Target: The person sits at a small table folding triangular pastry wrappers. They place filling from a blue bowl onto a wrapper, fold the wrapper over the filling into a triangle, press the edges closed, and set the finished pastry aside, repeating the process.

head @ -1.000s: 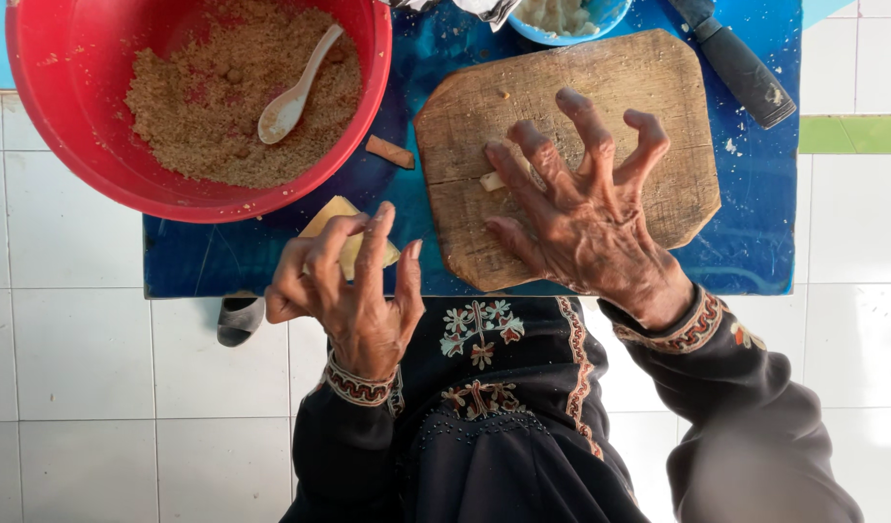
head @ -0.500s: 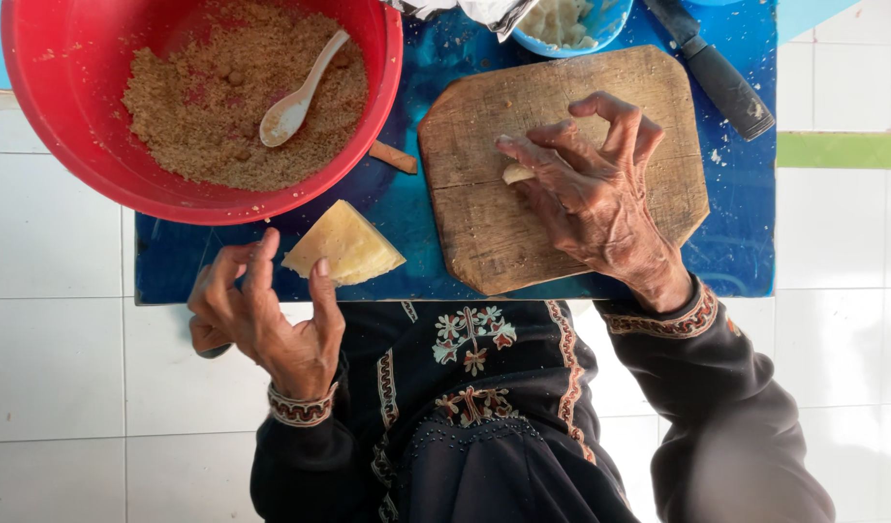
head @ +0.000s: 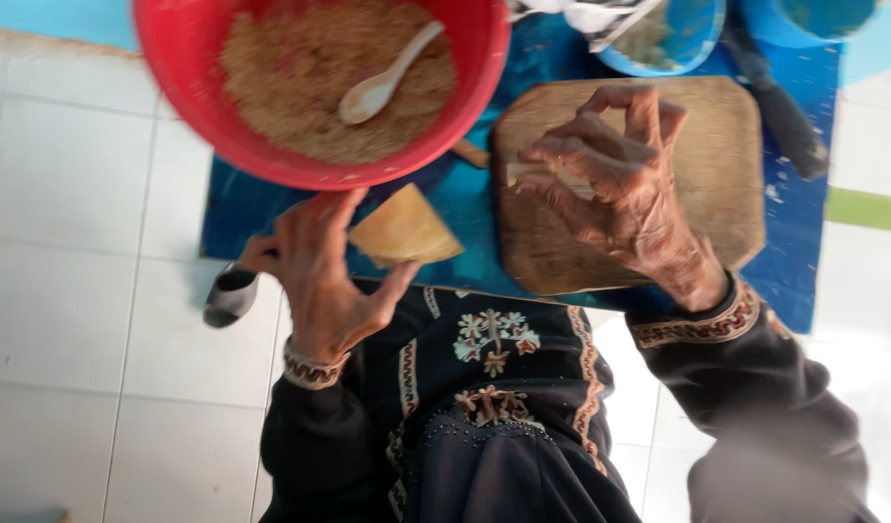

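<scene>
My right hand [head: 625, 179] rests on a worn wooden cutting board [head: 717, 174], its fingers curled and pinched on a pale strip of dough [head: 523, 174] at the board's left side. My left hand [head: 319, 271] is spread open, palm up, just left of a tan folded triangular pastry [head: 402, 228] that lies on the blue mat [head: 465, 203]; fingers and thumb bracket its edge. Above them, a big red bowl [head: 222, 126] holds brown crumbly filling [head: 290, 87] and a white spoon [head: 382, 82].
A blue bowl [head: 692, 44] and a second blue container [head: 813, 15] stand behind the board. A dark-handled knife [head: 784, 121] lies at the board's right. A grey shoe [head: 230, 295] sits on the white tiled floor [head: 77, 291] by the mat's left edge.
My right hand's fingers went from spread flat to curled, pinching the dough strip. My left hand lifted off the folded pastry, swung left, and now sits open beside it. The view shifted.
</scene>
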